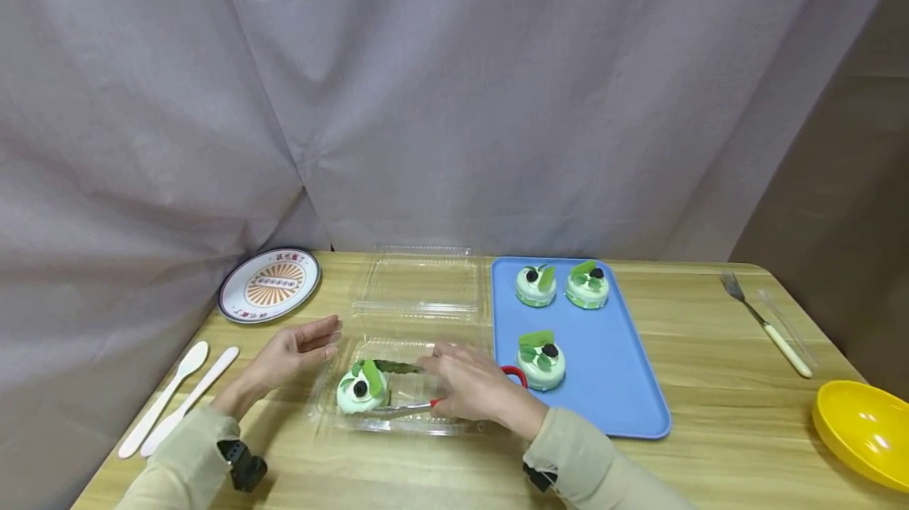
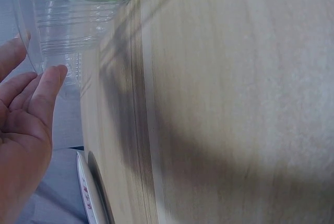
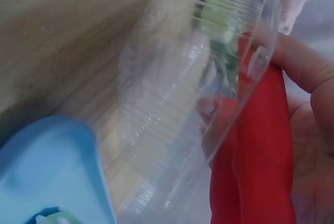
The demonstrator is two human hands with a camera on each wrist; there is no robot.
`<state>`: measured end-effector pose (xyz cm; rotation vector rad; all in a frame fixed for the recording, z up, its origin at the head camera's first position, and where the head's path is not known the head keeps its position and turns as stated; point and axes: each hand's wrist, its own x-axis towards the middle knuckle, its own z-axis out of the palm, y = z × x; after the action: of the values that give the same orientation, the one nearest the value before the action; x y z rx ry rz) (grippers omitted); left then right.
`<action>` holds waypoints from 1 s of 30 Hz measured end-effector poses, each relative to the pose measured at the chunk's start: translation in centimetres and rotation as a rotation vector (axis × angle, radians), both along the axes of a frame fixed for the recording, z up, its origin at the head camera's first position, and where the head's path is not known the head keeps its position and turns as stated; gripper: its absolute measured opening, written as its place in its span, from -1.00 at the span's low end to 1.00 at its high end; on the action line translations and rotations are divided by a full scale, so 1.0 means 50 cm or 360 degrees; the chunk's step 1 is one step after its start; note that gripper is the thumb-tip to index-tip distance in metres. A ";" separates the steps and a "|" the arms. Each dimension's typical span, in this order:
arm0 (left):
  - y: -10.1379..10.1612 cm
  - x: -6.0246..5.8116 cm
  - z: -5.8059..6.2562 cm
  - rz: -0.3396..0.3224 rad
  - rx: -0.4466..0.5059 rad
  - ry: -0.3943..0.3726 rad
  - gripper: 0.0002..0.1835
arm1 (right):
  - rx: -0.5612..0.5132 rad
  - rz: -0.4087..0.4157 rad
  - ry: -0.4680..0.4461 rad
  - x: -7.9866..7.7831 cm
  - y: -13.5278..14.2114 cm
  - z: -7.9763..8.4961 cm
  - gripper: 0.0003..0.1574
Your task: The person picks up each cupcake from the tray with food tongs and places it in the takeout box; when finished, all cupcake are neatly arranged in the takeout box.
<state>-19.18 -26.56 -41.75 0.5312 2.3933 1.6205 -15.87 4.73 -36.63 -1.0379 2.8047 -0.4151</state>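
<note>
My right hand (image 1: pixel 472 384) grips red-handled tongs (image 3: pixel 263 145) over a clear plastic box (image 1: pixel 426 425). In the head view, the tongs' metal arm reaches to a small pale green cake (image 1: pixel 353 398) in the left part of the box. This cake has a dark berry and green trim on top. A dark green strip (image 1: pixel 395 367) lies between the cake and my right hand; whether it belongs to the tongs is unclear. At the box's left side is my left hand (image 1: pixel 287 356), fingers extended. Its fingertips are close to the box wall; contact is uncertain.
Three similar cakes, one nearest the box (image 1: pixel 543 368), sit on a blue tray (image 1: pixel 604 376). The transparent lid (image 1: pixel 422 285) stands behind the box. A patterned plate (image 1: pixel 270 286) and two white spoons (image 1: pixel 159 403) lie left; a fork (image 1: pixel 770 328) and yellow bowl (image 1: pixel 862 435) are right.
</note>
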 end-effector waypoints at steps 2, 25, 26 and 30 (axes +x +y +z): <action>0.000 0.000 -0.001 -0.0001 0.0000 0.0005 -0.31 | -0.0013 0.0003 -0.0006 0.001 0.001 0.003 -0.21; -0.003 -0.002 -0.004 0.0004 -0.0001 0.0017 -0.32 | -0.0579 -0.0345 0.0265 0.023 0.438 -0.006 -0.15; -0.003 -0.002 -0.004 0.0003 -0.0003 0.0017 -0.32 | -0.0549 -0.0371 0.0248 0.026 0.454 -0.014 -0.16; -0.003 0.001 -0.002 0.0012 -0.0002 0.0019 -0.31 | -0.0435 -0.0458 0.0165 0.032 0.490 -0.039 -0.15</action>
<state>-19.15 -26.70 -41.87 0.5335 2.4078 1.6231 -14.26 29.24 -38.59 -0.7119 3.0639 -0.8179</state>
